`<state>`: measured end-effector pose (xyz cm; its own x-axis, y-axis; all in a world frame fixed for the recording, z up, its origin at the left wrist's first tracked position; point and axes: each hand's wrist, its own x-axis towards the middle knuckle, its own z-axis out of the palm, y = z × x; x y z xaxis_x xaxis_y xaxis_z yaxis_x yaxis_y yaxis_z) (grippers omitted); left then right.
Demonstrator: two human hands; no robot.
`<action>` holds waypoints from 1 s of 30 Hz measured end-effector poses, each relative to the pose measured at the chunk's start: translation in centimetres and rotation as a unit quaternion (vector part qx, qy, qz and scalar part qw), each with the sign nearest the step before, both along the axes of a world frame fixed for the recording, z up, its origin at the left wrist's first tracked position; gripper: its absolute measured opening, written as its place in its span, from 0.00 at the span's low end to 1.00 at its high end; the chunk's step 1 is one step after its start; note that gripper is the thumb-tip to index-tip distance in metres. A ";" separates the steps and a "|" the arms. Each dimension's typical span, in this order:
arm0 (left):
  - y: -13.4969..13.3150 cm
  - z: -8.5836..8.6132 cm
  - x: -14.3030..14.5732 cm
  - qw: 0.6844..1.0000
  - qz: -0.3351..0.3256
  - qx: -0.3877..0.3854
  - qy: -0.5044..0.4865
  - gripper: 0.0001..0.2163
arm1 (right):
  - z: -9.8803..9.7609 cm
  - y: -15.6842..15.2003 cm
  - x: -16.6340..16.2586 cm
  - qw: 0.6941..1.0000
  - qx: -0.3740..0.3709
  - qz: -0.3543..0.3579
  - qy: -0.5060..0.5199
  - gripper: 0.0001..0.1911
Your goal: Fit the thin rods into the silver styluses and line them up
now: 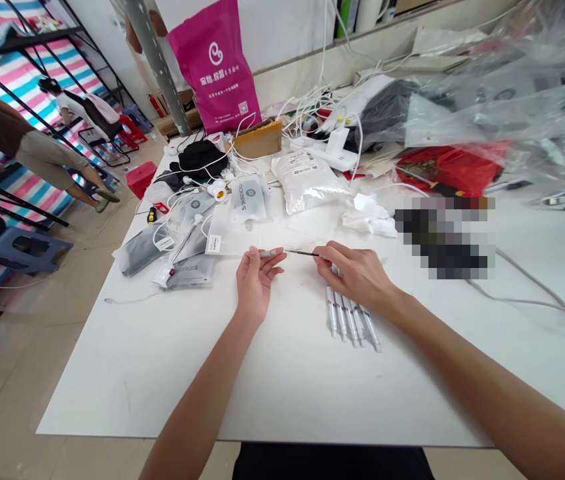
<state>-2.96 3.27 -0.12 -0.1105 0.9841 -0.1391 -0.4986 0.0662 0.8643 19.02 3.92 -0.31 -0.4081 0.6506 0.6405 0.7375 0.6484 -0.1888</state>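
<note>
My left hand [255, 277] pinches the pale grey end of a thin pen-like piece [267, 253] above the white table [282, 380]. My right hand [357, 273] pinches the other end, a thin dark rod [301, 253] that runs between the two hands. Both hands have their fingers closed on it. Just under my right wrist lies a row of several silvery-clear pen barrels [351, 323], side by side on the table.
Flat plastic packets [192, 233], a white pouch [307, 179] and tangled white cables [322, 113] crowd the far half. A magenta bag [217, 63] stands at the back, clear plastic bags [502, 100] at the right. Another person [27, 147] is at the far left.
</note>
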 end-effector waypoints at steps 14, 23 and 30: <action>0.1 -0.1 0.0 1.000 -0.015 0.001 -0.020 0.17 | -0.3 0.2 0.1 1.000 0.014 0.011 0.003 0.07; 0.1 0.0 0.0 1.000 -0.020 0.006 0.010 0.19 | -0.7 0.2 0.3 1.000 -0.017 -0.011 -0.018 0.11; -0.2 0.1 0.1 0.998 -0.031 0.032 0.051 0.18 | -0.4 0.3 0.4 0.998 0.022 -0.004 -0.065 0.09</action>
